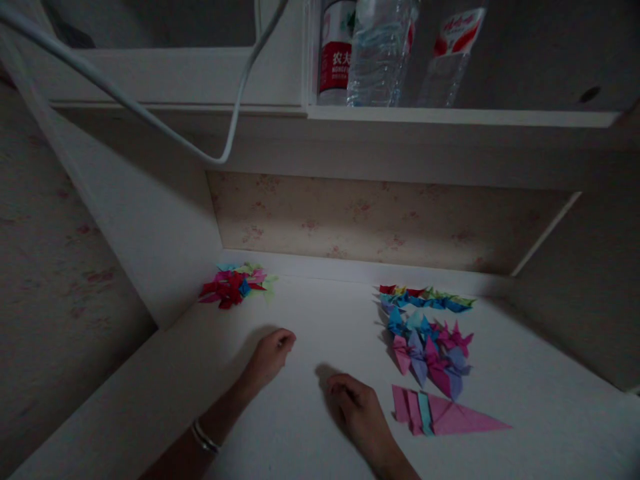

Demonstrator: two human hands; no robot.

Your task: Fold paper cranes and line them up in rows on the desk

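My left hand (271, 357) is loosely closed above the white tabletop, and nothing shows in its fingers. Across a gap, my right hand (356, 408) is curled in the same way, with nothing visible in it. Just right of that hand lie flat folded papers (467, 415), mostly pink with one light blue piece, ending in a long point. Behind them is a cluster of folded paper cranes (417, 353) in blue, pink and purple. A row of folded paper pieces (430, 301) lies further back. Beyond my left hand sits a pile of colourful folded paper shapes (233, 287).
The white tabletop (310, 320) is enclosed by a left side panel (150, 220) and a right panel (575, 280). Overhead, a shelf (450, 117) holds plastic bottles (377, 57). A white cable (150, 120) hangs in front at upper left.
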